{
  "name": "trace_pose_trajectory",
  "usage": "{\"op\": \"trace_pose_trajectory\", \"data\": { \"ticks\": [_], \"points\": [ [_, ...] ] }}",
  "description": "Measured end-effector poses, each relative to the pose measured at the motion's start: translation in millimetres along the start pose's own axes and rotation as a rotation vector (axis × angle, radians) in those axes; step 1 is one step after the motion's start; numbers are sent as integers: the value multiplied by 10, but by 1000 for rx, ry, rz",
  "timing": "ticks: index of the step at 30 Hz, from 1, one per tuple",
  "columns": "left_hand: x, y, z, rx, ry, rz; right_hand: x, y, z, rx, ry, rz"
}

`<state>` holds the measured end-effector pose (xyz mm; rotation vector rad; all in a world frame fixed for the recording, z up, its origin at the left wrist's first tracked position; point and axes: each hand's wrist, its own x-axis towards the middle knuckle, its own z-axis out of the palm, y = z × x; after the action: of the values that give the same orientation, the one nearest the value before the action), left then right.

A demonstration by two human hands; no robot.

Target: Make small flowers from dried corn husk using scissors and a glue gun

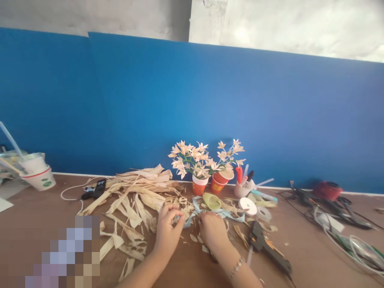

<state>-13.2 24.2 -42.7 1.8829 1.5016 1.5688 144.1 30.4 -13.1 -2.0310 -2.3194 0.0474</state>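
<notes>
My left hand [169, 228] is raised over the table with thumb and forefinger pinched together; whatever is between the fingertips is too small to make out. My right hand [212, 229] is curled closed beside it, back of the hand up, hiding what it grips. A dark object shows just under my right wrist. Around both hands lie small dried husk scraps [193, 238] and light blue strips [235, 217]. Just behind stand flowers of pale husk petals [195, 154] in red paper cups [200, 188], with a green roll [211, 201] in front.
A heap of dried husks [141, 182] spreads to the left. On the right are a white tape roll [247, 206], a clear tape roll [264, 213], a pen cup [242, 189], a black glue gun [268, 250] and tangled cables [321, 224]. Paper cups [40, 176] stand far left. A blue partition [180, 100] rises behind.
</notes>
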Motion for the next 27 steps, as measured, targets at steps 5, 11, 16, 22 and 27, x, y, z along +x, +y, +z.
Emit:
{"op": "trace_pose_trajectory", "data": {
  "ticks": [5,11,16,22,27],
  "points": [
    [-21,7,-5,4,-18,-11,10,-19,53,35,-18,-13],
    [-25,8,-10,5,-31,-11,10,70,46,104,120,-87],
    [-17,15,-3,18,-36,-7,-5,76,-116,515,197,-24],
    [-27,49,-2,65,-35,10,-37,-44,-171,933,252,-33],
    [-34,75,-9,95,-29,39,-73,-124,-137,879,315,-77]
  ]
}}
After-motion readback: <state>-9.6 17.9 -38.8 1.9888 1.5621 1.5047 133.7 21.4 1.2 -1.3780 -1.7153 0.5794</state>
